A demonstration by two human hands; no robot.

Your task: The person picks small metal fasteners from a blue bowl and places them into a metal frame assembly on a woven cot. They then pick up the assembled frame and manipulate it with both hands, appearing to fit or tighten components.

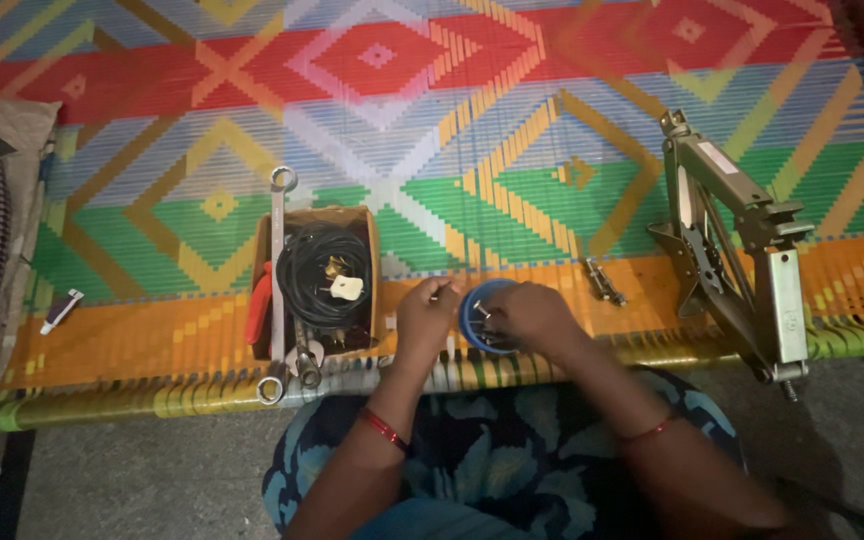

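Observation:
A small blue bowl (474, 305) holding several metal bits sits on the woven mat near its front edge. My left hand (422, 318) rests just left of the bowl, fingers pinched on a thin metal piece at the rim. My right hand (530, 315) covers the bowl's right side, fingers curled on a small metal part above it. Both wrists wear red bangles.
A cardboard box (367, 262) left of the bowl holds a coiled black cable, red-handled pliers and long spanners (277, 270). A metal scissor jack (737, 250) stands at the right. Two bolts (604, 281) lie right of the bowl. A small tube (60, 311) and cushions lie far left.

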